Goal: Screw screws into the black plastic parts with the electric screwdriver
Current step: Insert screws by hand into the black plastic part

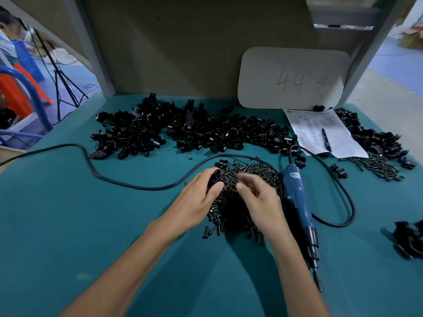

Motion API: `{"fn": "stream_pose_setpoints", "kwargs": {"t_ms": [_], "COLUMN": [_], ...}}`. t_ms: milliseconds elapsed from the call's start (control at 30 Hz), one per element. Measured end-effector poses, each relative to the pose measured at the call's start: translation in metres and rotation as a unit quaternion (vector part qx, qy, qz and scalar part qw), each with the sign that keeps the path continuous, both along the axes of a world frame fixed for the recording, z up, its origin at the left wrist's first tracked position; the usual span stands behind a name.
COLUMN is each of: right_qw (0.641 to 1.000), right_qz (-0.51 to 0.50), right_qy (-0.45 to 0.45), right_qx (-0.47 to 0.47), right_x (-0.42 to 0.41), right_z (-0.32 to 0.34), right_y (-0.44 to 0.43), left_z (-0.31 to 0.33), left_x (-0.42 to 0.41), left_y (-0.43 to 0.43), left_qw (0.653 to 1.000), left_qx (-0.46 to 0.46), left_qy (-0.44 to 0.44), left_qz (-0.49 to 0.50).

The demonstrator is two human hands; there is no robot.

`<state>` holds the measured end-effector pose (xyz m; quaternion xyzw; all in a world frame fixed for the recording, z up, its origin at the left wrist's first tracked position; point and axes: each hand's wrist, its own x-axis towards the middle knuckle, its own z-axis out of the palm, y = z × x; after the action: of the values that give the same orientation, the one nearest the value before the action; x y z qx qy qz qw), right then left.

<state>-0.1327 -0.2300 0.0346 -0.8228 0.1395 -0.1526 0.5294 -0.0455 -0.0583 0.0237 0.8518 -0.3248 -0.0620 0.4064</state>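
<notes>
**While fishing for a screw: part gripped, driver parked**

Grips one black plastic part (216, 177) in the left hand (201, 197), thumb across the near side, fingers curled behind, round socket turned upward, probably to take a screw straight down. Holds it at the far left fringe of the screw pile (231, 213) at mid-worktop, close enough to cut the carry to almost nothing. Reaches into that pile with the right hand (258, 195), fingers curled down among the screws; too blurred to tell whether pinching one or merely raking. Judged as the pick-a-screw step, with seating and driving not yet done.

Just beside the pile's right fringe: electric screwdriver (297, 200), blue body, bit toward the near edge, laid handy for the right hand once free. Cable (128, 184) looped out to the right, then round the pile's far side and away to the left edge of the worktop (68, 213), apart from both wrists.

Heaped along the far edge, well apart from the hands: stock of black parts (190, 131), within reach for later picks. Toward the far right corner: printed sheet (338, 143) with a pen (325, 140) on it, white board (293, 78) propped behind and marked 44, second scatter of screws (380, 168) to the right. Near the right edge: larger black pieces (409, 241), possibly finished work; cannot tell.
</notes>
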Motion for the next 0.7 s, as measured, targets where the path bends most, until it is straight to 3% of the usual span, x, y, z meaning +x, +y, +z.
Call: {"fn": "stream_pose_setpoints", "kwargs": {"t_ms": [33, 100, 233, 367, 500, 600, 667, 700], "right_qw": [0.989, 0.950, 0.937, 0.945, 0.977, 0.998, 0.983, 0.977], "right_qz": [0.007, 0.026, 0.012, -0.011, -0.042, -0.018, 0.005, 0.011], "right_qy": [0.056, 0.145, 0.130, 0.096, -0.004, -0.054, -0.057, -0.057], "right_qx": [-0.137, -0.276, -0.324, -0.312, -0.211, 0.032, 0.176, 0.205], "right_x": [0.000, 0.003, 0.012, 0.022, 0.030, 0.032, 0.031, 0.030], "right_z": [-0.001, -0.003, -0.008, -0.007, -0.002, -0.004, -0.006, -0.008], "right_y": [-0.004, -0.003, 0.010, 0.006, 0.000, 0.007, 0.013, 0.014], "left_z": [-0.004, -0.012, -0.025, -0.030, -0.031, -0.032, -0.032, -0.032], "left_x": [0.003, 0.006, 0.009, 0.010, 0.011, 0.011, 0.010, 0.011], "left_y": [0.001, 0.003, 0.001, 0.002, 0.003, 0.003, 0.003, 0.003], "left_qw": [1.000, 0.998, 0.995, 0.994, 0.994, 0.994, 0.994, 0.994], "left_qx": [-0.003, -0.001, 0.001, -0.009, 0.000, 0.001, 0.001, 0.001], "left_qy": [-0.010, -0.036, -0.059, -0.072, -0.075, -0.081, -0.089, -0.091], "left_qz": [0.018, 0.046, 0.076, 0.085, 0.075, 0.069, 0.063, 0.062]}}
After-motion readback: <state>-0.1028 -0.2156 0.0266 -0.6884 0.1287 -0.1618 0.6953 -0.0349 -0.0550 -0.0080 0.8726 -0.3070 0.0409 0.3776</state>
